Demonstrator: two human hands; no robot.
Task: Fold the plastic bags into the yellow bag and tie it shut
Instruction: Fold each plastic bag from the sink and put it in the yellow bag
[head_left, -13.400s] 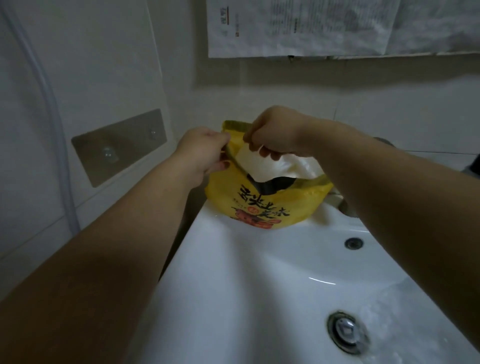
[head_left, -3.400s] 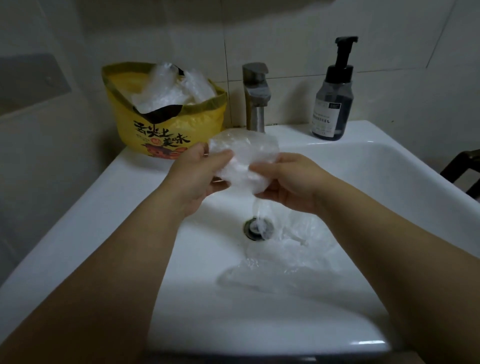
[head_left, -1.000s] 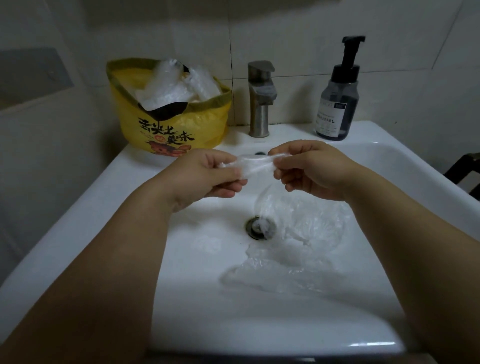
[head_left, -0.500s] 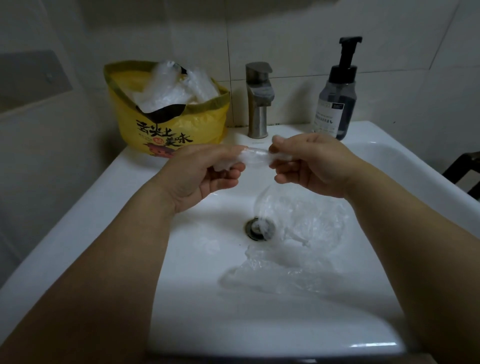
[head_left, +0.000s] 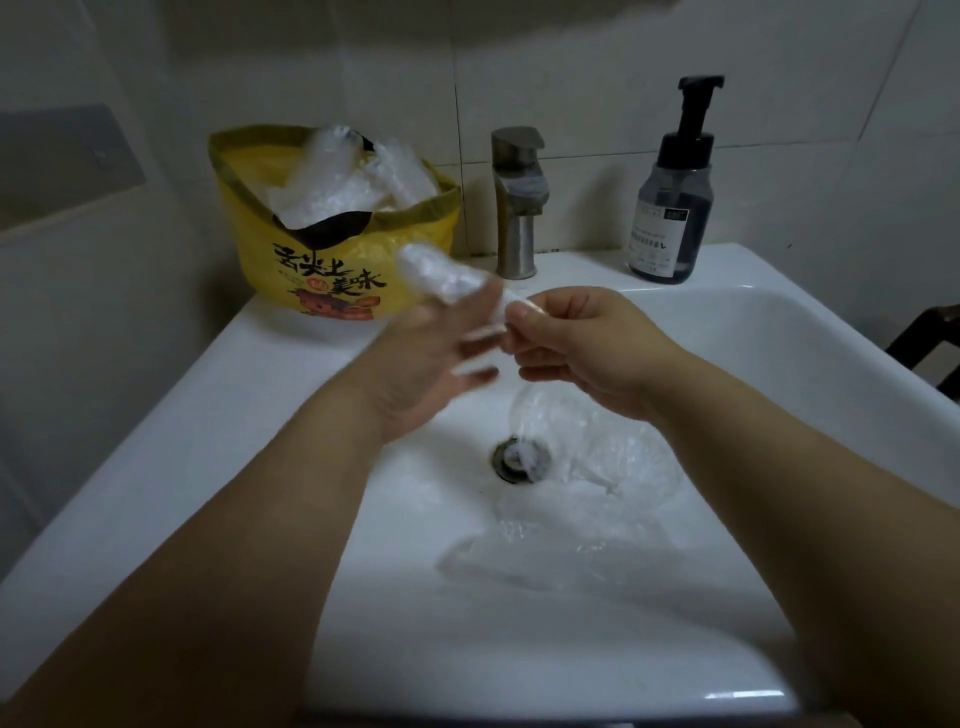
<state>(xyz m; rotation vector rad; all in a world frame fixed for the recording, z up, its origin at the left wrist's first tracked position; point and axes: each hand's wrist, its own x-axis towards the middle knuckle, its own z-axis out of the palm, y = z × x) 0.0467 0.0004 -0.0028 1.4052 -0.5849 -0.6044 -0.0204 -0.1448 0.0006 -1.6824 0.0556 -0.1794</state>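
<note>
While the right hand (head_left: 587, 348) pinches the twisted end of a thin, crinkly clear bag (head_left: 441, 278), the blurred left hand (head_left: 415, 364) carries it on straightened fingers. Open at the sink's (head_left: 156, 441) back left corner, the yellow bag (head_left: 337, 270) holds crumpled clear bags (head_left: 353, 182).

The yellow bag (head_left: 332, 270) stood open-topped at upper left, printed with dark characters and crammed with crumpled clear plastic bags (head_left: 353, 182). A rolled clear bag (head_left: 441, 275) showed blurred at mid-frame. Loose bags (head_left: 587, 499) lay crumpled right of centre.
</note>
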